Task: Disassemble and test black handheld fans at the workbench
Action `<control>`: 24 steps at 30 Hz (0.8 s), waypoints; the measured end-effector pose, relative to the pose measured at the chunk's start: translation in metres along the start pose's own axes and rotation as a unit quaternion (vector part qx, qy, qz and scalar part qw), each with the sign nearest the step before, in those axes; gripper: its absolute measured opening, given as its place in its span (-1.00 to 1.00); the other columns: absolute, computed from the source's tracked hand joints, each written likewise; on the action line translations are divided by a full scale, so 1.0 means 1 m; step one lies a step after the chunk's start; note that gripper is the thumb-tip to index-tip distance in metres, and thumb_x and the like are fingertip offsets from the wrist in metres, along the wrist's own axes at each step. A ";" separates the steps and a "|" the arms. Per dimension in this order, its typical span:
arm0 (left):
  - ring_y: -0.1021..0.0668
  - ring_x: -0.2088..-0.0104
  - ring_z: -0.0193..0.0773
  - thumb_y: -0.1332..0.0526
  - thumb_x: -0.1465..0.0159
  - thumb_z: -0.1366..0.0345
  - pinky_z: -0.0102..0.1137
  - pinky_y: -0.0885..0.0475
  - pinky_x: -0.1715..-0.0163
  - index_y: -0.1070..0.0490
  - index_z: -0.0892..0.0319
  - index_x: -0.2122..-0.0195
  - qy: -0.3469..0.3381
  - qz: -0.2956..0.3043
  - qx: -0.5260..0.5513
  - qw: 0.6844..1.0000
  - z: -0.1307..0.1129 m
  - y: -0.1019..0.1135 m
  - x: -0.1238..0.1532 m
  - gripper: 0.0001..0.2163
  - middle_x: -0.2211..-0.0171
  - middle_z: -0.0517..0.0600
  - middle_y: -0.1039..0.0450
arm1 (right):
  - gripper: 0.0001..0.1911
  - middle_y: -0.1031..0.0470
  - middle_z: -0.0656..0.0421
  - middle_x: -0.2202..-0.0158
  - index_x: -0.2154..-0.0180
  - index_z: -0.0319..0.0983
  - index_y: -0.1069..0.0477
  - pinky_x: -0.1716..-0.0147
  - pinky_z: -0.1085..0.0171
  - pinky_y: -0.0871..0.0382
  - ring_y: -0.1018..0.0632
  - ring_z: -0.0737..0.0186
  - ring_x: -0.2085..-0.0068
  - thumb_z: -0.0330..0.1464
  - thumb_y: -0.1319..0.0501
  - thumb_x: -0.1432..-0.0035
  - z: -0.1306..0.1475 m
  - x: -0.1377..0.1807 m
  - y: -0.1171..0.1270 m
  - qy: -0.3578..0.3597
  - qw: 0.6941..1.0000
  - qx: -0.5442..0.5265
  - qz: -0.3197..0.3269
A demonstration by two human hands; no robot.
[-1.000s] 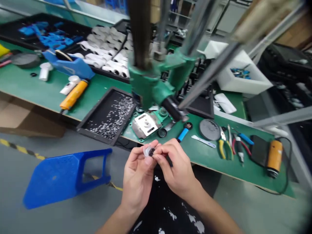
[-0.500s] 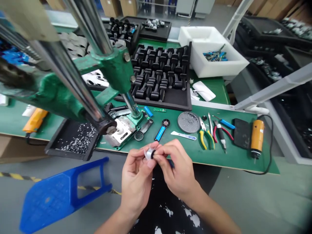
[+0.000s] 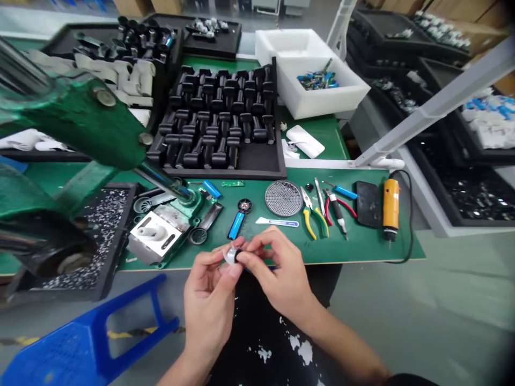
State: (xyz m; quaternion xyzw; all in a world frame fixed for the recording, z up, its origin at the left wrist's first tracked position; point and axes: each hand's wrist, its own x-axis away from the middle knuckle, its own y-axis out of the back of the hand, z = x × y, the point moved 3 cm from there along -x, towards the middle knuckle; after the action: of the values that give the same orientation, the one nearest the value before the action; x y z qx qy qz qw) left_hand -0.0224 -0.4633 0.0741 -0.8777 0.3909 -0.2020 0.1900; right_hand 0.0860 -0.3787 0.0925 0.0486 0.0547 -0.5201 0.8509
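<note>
Just off the front edge of the bench, both hands meet at a small translucent, cup-like round part (image 3: pixel 230 255) with a black piece at its right side. My left hand (image 3: pixel 212 300) holds its pale side between thumb and fingers. At the black side, my right hand (image 3: pixel 279 268) pinches with thumb and fingertips, which partly hide it. On the bench beyond my fingers lies a small fan unit (image 3: pixel 244 206) attached to a blue cylindrical battery (image 3: pixel 236 224). To its left is a dark half-shell with a round grille (image 3: pixel 198 236).
A green press (image 3: pixel 84 123) with a metal fixture (image 3: pixel 155 236) stands left. Black handheld housings fill a tray (image 3: pixel 257 156) behind. Rightward lie a perforated disc (image 3: pixel 284 198), a white-and-blue blade tool (image 3: pixel 277 222), pliers (image 3: pixel 314 217) and an orange electric screwdriver (image 3: pixel 390 206). A blue stool (image 3: pixel 60 351) stands below.
The view has swung right, so the press and bench appear shifted left. Both hands still hold the round part, with only slight finger movement.
</note>
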 end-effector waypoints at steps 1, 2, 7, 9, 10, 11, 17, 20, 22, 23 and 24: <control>-0.67 -0.11 -0.14 -0.47 -0.27 0.37 -0.31 -0.61 -0.12 -0.60 0.05 0.15 0.004 0.003 -0.006 1.000 0.001 -0.002 0.001 -0.84 0.03 0.00 -0.69 | -0.90 -0.48 0.22 0.24 0.23 -0.14 -0.50 0.28 0.30 -0.60 -0.58 0.31 0.25 -0.32 -0.40 -0.31 -0.001 0.000 0.003 -0.014 1.000 -0.011 0.001; -0.66 -0.13 -0.10 -0.47 -0.28 0.34 -0.28 -0.61 -0.11 -0.60 0.07 0.16 0.013 0.006 -0.009 1.000 0.003 -0.003 0.001 -0.86 0.02 0.02 -0.69 | -0.90 -0.49 0.22 0.24 0.24 -0.14 -0.52 0.29 0.30 -0.60 -0.59 0.31 0.26 -0.31 -0.41 -0.30 -0.002 0.001 0.007 -0.022 1.000 -0.016 0.003; -0.59 -0.23 -0.07 -0.47 -0.27 0.33 -0.32 -0.58 -0.15 -0.60 0.08 0.16 0.069 0.025 -0.004 0.997 0.007 -0.007 0.002 -0.85 0.02 0.05 -0.69 | -0.92 -0.56 0.21 0.26 0.16 -0.08 -0.64 0.33 0.29 -0.60 -0.60 0.31 0.28 -0.36 -0.42 -0.29 -0.003 0.003 0.022 0.035 0.999 0.027 -0.007; -0.63 -0.17 -0.13 -0.49 -0.26 0.32 -0.35 -0.58 -0.14 -0.58 0.07 0.16 0.089 0.023 -0.004 0.996 0.010 -0.008 0.002 -0.83 -0.01 0.05 -0.68 | -0.86 -0.59 0.21 0.25 0.11 -0.06 -0.64 0.28 0.25 -0.61 -0.61 0.29 0.25 -0.40 -0.38 -0.32 -0.004 0.004 0.026 0.058 0.997 0.047 -0.009; -0.65 -0.13 -0.15 -0.49 -0.25 0.32 -0.36 -0.58 -0.12 -0.58 0.07 0.16 0.095 0.019 -0.005 0.995 0.012 -0.008 0.001 -0.82 -0.03 0.05 -0.67 | -0.84 -0.61 0.20 0.24 0.08 -0.05 -0.63 0.24 0.22 -0.63 -0.62 0.27 0.23 -0.41 -0.37 -0.34 -0.005 0.004 0.027 0.067 0.996 0.057 -0.007; -0.67 -0.11 -0.15 -0.50 -0.24 0.31 -0.36 -0.60 -0.10 -0.57 0.07 0.16 0.097 0.017 -0.005 0.995 0.013 -0.008 0.001 -0.81 -0.04 0.05 -0.67 | -0.81 -0.62 0.20 0.22 0.06 -0.05 -0.63 0.20 0.18 -0.63 -0.63 0.25 0.21 -0.42 -0.35 -0.35 -0.005 0.005 0.028 0.076 0.995 0.066 -0.002; -0.69 -0.06 -0.18 -0.50 -0.24 0.37 -0.38 -0.63 -0.01 -0.57 0.02 0.15 0.067 0.041 0.011 0.997 0.014 -0.012 0.000 -0.79 0.00 0.02 -0.68 | -0.82 -0.64 0.19 0.18 0.07 -0.09 -0.60 0.16 0.18 -0.64 -0.65 0.24 0.18 -0.45 -0.33 -0.36 -0.001 0.008 0.032 0.078 0.994 0.074 0.010; -0.70 -0.04 -0.19 -0.49 -0.24 0.41 -0.39 -0.63 0.00 -0.58 0.03 0.16 0.039 0.056 -0.011 0.998 0.014 -0.010 0.001 -0.79 -0.01 0.04 -0.68 | -0.85 -0.61 0.19 0.19 0.08 -0.11 -0.59 0.18 0.22 -0.62 -0.64 0.27 0.19 -0.45 -0.32 -0.36 0.003 0.008 0.037 0.067 0.994 0.086 0.026; -0.69 -0.06 -0.14 -0.49 -0.22 0.45 -0.35 -0.64 0.00 -0.58 0.04 0.17 0.019 0.063 -0.037 0.997 0.015 -0.006 0.000 -0.78 0.02 0.04 -0.68 | -0.86 -0.60 0.18 0.20 0.09 -0.12 -0.58 0.21 0.23 -0.60 -0.62 0.28 0.21 -0.43 -0.30 -0.38 0.006 0.008 0.039 0.057 0.992 0.103 0.048; -0.69 -0.07 -0.10 -0.50 -0.21 0.46 -0.32 -0.64 -0.01 -0.58 0.06 0.18 0.011 0.065 -0.050 0.997 0.016 -0.004 -0.001 -0.77 0.04 0.04 -0.68 | -0.87 -0.59 0.18 0.20 0.09 -0.12 -0.58 0.22 0.23 -0.58 -0.61 0.27 0.23 -0.42 -0.29 -0.39 0.007 0.008 0.039 0.051 0.990 0.114 0.060; -0.69 -0.08 -0.07 -0.51 -0.19 0.47 -0.31 -0.65 -0.01 -0.58 0.07 0.19 0.003 0.067 -0.063 0.996 0.017 -0.001 -0.002 -0.76 0.07 0.04 -0.68 | -0.88 -0.58 0.17 0.21 0.10 -0.13 -0.58 0.22 0.23 -0.57 -0.60 0.28 0.24 -0.40 -0.27 -0.41 0.007 0.009 0.038 0.044 0.989 0.124 0.071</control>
State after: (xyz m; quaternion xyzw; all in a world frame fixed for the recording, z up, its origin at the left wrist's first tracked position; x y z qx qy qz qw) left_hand -0.0144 -0.4578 0.0603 -0.8592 0.4614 -0.1663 0.1458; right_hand 0.1241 -0.3702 0.0993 0.1804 0.0236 -0.4582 0.8700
